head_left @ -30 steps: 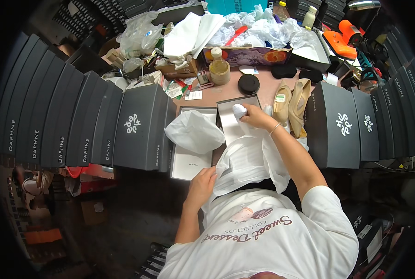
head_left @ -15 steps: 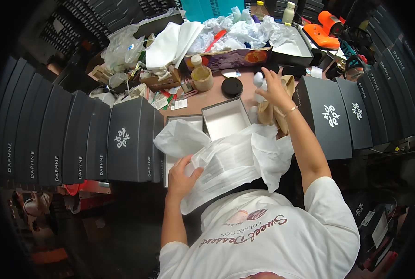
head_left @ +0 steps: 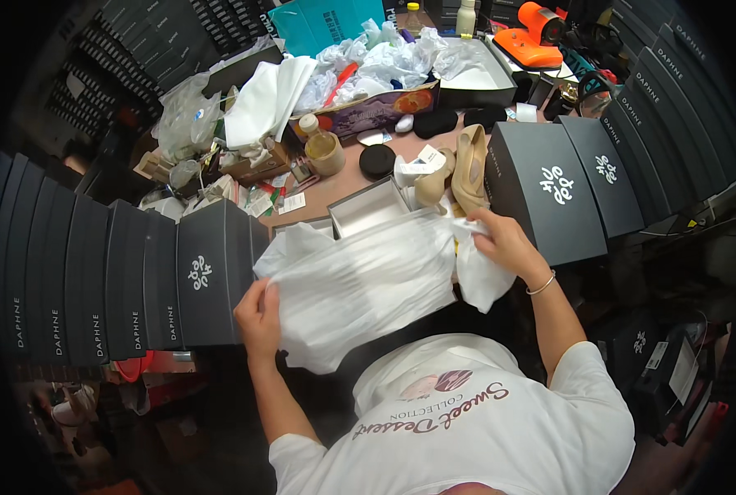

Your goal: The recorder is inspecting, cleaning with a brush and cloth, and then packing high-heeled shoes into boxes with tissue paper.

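A wide sheet of white tissue paper [head_left: 360,285] is stretched between my two hands. My left hand [head_left: 259,320] is closed on its left edge. At the other end my right hand [head_left: 504,241] pinches the bunched right side, and a loose flap hangs below it. Beneath the sheet lies an open shoe box, mostly hidden; a white-lined box part [head_left: 372,208] shows just beyond it. Past my right hand are a beige pump [head_left: 469,175] and, beside it, its mate [head_left: 431,186], with a white tag [head_left: 422,160] near it.
Dark grey shoe boxes stand in rows at left [head_left: 219,272] and right [head_left: 549,190]. At the back are a carton [head_left: 368,115] full of crumpled paper, a glue jar [head_left: 324,150], a round black lid [head_left: 377,162] and an orange tape dispenser [head_left: 529,41].
My right hand has come back from a white item near the shoes and taken the paper's right side. My left hand has moved left, and the sheet is spread wider. The view has shifted.
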A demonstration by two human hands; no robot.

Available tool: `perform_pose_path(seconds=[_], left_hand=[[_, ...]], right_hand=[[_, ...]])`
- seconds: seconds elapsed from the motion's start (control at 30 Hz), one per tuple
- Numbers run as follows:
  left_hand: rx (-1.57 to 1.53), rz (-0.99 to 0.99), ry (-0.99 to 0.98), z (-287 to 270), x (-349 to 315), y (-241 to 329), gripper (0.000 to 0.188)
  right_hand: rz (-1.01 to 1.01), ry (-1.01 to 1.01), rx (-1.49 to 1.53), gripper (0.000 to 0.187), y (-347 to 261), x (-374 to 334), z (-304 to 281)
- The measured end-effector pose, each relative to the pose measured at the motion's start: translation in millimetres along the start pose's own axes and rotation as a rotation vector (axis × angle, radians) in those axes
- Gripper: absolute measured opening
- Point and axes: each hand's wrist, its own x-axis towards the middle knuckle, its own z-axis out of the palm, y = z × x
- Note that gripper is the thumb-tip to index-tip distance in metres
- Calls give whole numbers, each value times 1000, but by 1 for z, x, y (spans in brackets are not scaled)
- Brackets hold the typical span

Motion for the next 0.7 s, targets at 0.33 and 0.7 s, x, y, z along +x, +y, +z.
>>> perform_pose_path(seconds=[0.33, 0.7], left_hand=[[-30, 397, -89, -37, -23, 68, 14], [410, -25, -276, 7, 19, -34, 21]], right_hand=[[-70, -191, 25, 35, 4, 52, 68], [-58, -28, -300, 43, -80, 38, -36]])
